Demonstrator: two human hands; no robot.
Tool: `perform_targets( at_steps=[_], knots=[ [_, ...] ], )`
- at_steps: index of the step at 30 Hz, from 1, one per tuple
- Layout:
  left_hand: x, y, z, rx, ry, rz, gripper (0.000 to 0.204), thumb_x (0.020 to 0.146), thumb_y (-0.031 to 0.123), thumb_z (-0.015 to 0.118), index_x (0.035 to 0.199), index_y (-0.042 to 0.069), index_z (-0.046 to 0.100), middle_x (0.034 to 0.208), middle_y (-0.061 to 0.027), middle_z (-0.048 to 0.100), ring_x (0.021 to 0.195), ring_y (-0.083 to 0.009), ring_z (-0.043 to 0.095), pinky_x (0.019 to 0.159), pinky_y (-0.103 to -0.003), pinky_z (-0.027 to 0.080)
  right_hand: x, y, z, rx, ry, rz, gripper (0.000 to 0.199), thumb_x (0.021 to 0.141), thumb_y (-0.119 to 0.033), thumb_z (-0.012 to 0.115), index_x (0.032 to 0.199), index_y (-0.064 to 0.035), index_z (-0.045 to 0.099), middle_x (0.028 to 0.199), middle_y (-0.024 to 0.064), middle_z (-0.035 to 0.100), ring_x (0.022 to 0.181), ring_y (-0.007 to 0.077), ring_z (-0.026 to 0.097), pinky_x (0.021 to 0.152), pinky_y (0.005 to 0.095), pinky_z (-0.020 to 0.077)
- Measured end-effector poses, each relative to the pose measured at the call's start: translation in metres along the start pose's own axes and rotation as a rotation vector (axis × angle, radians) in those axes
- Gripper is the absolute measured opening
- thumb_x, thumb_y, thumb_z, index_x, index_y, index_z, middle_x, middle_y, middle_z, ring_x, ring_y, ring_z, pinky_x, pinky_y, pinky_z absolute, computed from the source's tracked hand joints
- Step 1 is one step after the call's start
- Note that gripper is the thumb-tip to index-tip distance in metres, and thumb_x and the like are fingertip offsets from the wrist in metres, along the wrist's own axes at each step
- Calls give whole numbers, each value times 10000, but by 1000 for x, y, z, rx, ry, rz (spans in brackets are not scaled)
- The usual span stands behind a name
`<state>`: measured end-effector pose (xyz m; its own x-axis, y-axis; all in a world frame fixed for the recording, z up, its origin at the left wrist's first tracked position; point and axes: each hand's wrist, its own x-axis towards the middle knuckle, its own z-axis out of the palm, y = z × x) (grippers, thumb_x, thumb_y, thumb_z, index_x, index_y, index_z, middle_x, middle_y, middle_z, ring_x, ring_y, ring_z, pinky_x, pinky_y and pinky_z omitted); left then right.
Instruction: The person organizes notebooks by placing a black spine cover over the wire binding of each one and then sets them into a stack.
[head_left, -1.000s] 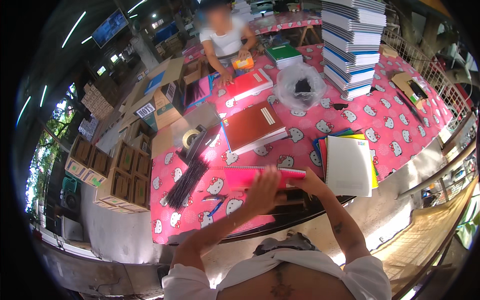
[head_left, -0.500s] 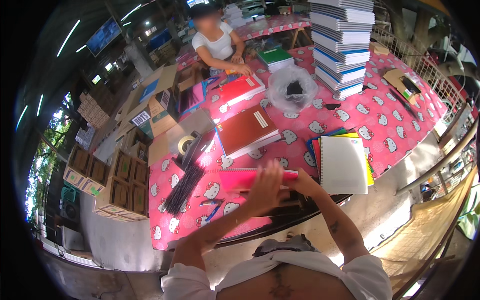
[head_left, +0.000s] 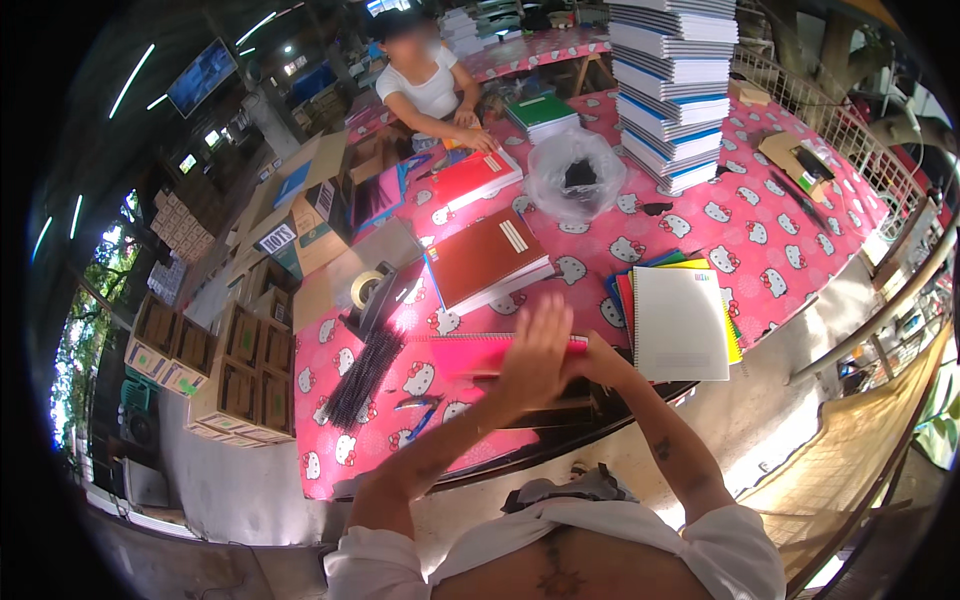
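Note:
A pink spiral notebook (head_left: 465,354) is tilted up at the near table edge, its coil along the top. My left hand (head_left: 538,358) lies across it with fingers stretched out, slightly blurred. At the notebook's right end my right hand (head_left: 598,362) grips it, with part of its fingers hidden. Just right of that hand rests a pile of spiral notebooks, a white-covered notebook (head_left: 680,325) on top and coloured covers fanned beneath. Black spiral coils (head_left: 365,382) lie in a bundle to the left. Blue pliers-like tools (head_left: 422,418) lie near the front edge.
Beyond the notebook sit a brown-covered stack (head_left: 485,258), a tape dispenser (head_left: 372,292) and a clear plastic bag (head_left: 577,177). A tall notebook stack (head_left: 672,100) rises at back right. Across the table, a person (head_left: 430,95) handles a red-covered stack (head_left: 475,178). Cartons (head_left: 240,375) stand left.
My left hand has shifted slightly up over the pink notebook, its fingers still stretched. The right hand keeps its hold. The whole view has moved a little.

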<state>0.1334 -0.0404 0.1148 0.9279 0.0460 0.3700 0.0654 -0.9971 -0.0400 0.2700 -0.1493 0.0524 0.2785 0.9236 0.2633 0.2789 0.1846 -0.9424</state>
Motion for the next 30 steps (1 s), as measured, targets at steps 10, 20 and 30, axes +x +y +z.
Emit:
perform_targets(
  at_steps=[10,20,30],
  knots=[
    [-54,40,3,-161,79,-28,803,999,503,452,1495,-107,293,1563,-329,279,1479,-468,248,1189,-585,182,2,-2,12,67,119,-16,314,853,-155,717,1122,4,681,972,105,729,890,148,651,826,341,535],
    [-233,-81,47,-263,242,-896,618,900,254,692,1418,38,434,1507,-286,358,1394,-490,349,1131,-573,310,-113,-41,86,-205,572,121,442,865,-256,779,1210,-62,582,1210,206,658,1099,392,653,914,410,531],
    [-266,-121,42,7,-192,-726,589,955,402,589,1472,156,450,1480,-214,422,1406,-447,348,1119,-606,314,-14,3,134,-1152,205,-463,537,827,-209,698,1344,-325,611,1255,64,504,1218,296,465,1075,584,290]
  ],
)
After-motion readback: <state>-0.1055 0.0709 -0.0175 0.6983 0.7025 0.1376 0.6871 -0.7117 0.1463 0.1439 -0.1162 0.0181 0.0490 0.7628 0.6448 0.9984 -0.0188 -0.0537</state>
